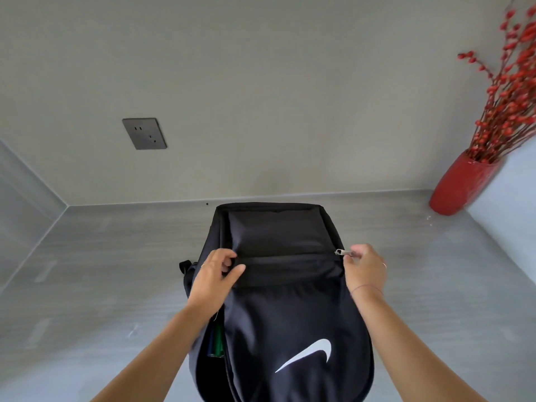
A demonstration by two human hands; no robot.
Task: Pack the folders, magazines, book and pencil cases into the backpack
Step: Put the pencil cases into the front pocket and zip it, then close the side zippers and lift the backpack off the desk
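Observation:
A black backpack (290,314) with a white swoosh lies flat on the grey table, its front pocket facing up. My left hand (216,275) pinches the fabric at the left end of the front pocket's zipper line. My right hand (366,268) grips the metal zipper pull (342,252) at the right end of that line. Along the backpack's left side the main compartment gapes, and green and blue edges of packed items (217,342) show inside. No folders, magazines, book or pencil cases lie outside the bag.
A red vase (461,184) with red berry branches stands at the back right corner of the grey table (101,271). A dark wall socket (144,133) sits on the back wall. Walls close the table at the left and right.

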